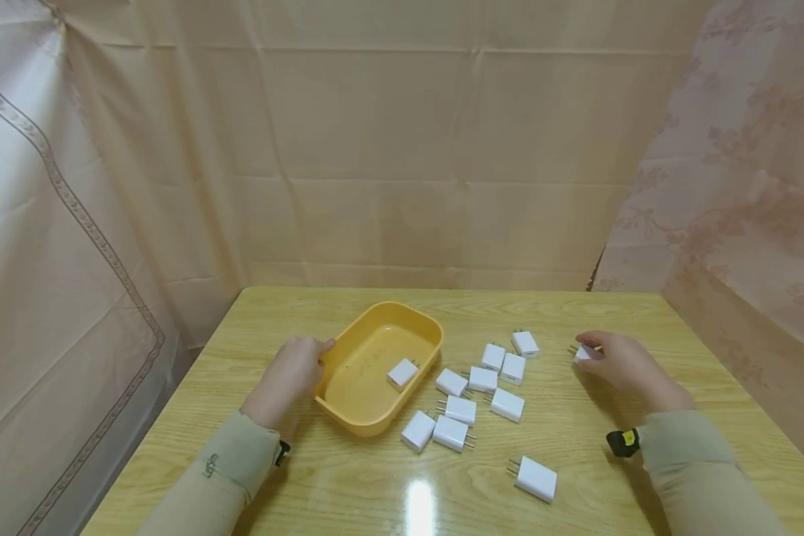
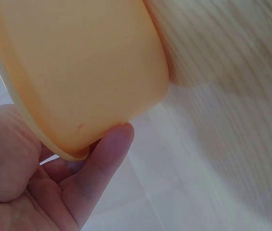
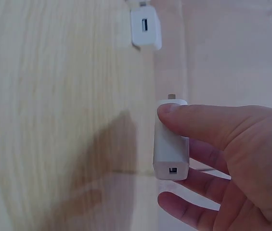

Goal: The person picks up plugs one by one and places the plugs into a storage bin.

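My left hand [image 1: 293, 372] grips the left rim of a yellow plastic basin [image 1: 370, 428], with fingers and thumb on either side of its edge in the left wrist view. One white USB charger [image 1: 402, 374] lies inside the basin, by its right wall. At the right of the table, my right hand [image 1: 630, 368] pinches another white charger [image 3: 171, 139] between thumb and fingers. Its prongs point away from the hand, and its USB port faces the camera in the right wrist view. A shadow of the hand falls on the table below.
Several white chargers lie loosely grouped right of the basin, among them one at the back [image 1: 525, 344]. A single charger [image 1: 536, 479] lies apart near the front. The wood-grain table [image 1: 275, 476] ends at a beige cloth backdrop [image 1: 402, 164].
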A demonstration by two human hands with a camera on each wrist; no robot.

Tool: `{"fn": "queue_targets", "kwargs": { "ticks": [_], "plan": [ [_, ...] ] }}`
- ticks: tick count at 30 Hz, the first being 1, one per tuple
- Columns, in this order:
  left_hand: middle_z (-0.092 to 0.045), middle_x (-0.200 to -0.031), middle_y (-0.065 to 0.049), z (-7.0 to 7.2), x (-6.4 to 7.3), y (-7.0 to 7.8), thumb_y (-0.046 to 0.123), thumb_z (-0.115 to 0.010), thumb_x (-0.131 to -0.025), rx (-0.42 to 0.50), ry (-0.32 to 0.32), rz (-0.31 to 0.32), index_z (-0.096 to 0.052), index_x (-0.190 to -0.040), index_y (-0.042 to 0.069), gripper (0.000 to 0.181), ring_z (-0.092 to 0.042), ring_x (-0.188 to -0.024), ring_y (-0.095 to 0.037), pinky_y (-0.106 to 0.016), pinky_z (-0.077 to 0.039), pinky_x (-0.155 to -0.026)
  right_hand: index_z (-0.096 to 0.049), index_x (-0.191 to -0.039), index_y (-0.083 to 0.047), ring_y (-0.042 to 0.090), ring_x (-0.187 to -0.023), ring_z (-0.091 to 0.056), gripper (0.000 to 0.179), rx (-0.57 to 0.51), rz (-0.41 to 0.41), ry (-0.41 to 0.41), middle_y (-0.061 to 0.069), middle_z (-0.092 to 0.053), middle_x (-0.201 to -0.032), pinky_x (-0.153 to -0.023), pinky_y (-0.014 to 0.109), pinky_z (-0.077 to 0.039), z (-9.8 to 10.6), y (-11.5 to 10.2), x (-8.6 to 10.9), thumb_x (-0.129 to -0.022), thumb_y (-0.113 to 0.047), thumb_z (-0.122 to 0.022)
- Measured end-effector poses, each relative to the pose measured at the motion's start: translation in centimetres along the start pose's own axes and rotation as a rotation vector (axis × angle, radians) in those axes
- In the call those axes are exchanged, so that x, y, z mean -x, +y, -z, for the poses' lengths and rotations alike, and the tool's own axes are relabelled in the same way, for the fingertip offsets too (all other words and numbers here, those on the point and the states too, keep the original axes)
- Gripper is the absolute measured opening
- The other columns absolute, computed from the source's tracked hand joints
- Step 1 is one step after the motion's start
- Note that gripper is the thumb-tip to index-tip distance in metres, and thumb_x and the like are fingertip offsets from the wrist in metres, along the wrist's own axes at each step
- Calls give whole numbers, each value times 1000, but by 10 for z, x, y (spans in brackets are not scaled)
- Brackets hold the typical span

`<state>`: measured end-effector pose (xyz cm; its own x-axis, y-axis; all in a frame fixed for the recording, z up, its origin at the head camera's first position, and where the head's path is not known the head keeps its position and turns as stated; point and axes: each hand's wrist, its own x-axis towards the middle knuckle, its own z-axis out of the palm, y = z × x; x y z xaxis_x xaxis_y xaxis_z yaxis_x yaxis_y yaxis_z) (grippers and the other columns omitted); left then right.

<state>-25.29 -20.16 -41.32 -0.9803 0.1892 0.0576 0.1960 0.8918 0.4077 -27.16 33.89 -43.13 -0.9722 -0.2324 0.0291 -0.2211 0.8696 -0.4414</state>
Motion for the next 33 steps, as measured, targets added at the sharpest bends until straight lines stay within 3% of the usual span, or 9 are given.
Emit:
{"fn": "queue_targets", "kwargs": {
  "ticks": [11,20,33],
  "plan": [
    [-63,-132,-22,0,2,1,-12,-56,-91,-4,6,-18,-60,-138,0,49,-31,-48,-11,-23,-35,-43,-56,-139,8,46,-118,-58,50,-2,-4,2,29,-60,-134,-96,62,-46,-2,-27,-18,-99,-19,-68],
    [-61,-135,-21,0,2,1,-13,-55,-90,-9,2,-13,-59,-139,0,51,-31,-50,-13,-23,-35,-44,-57,-139,6,44,-120,-58,51,8,52,7,27,-60,-135,-100,61,-44,-4,-55,-30,-96,-17,-72],
    [-61,-135,-22,1,2,1,-13,-55,-90,-19,7,-22,-60,-137,0,49,-31,-51,-12,-23,-35,-44,-58,-140,1,38,-115,-62,49,8,143,-26,23,-64,-132,-96,56,-49,-9,-100,-46,-95,-15,-73]
  ]
}}
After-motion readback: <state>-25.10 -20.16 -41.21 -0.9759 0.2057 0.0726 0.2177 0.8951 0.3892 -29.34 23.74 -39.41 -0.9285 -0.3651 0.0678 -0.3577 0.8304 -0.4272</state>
